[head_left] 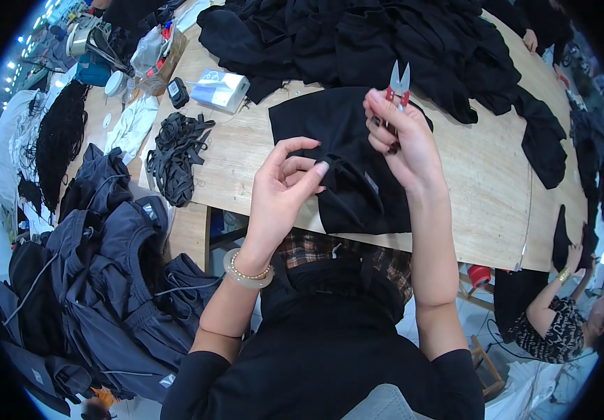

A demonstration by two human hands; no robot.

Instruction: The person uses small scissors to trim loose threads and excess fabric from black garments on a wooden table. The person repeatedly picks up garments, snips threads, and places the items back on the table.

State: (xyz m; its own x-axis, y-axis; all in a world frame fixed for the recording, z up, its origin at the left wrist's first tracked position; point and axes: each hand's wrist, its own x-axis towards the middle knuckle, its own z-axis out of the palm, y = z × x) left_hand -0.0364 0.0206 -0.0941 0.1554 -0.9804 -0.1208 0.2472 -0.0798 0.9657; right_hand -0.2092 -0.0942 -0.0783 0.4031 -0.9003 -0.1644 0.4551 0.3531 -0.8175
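Observation:
My right hand (407,133) is closed around a pair of thread snips (398,87) with red handles. The two pointed blades stand apart and point away from me. Below and to its left, my left hand (284,185) pinches a raised fold of a black garment piece (351,203) between thumb and fingers, with the index finger held a little apart. This dark cloth lies at the near table edge, partly under both hands, and a small pale label shows on it. The snips are in the air above the cloth, away from the pinched fold.
A large heap of black garments (358,49) covers the far side of the wooden table (484,203). To the left lie black straps (176,157), a white-and-blue box (219,89) and dark grey garments (106,280). Another person (560,322) works at the right.

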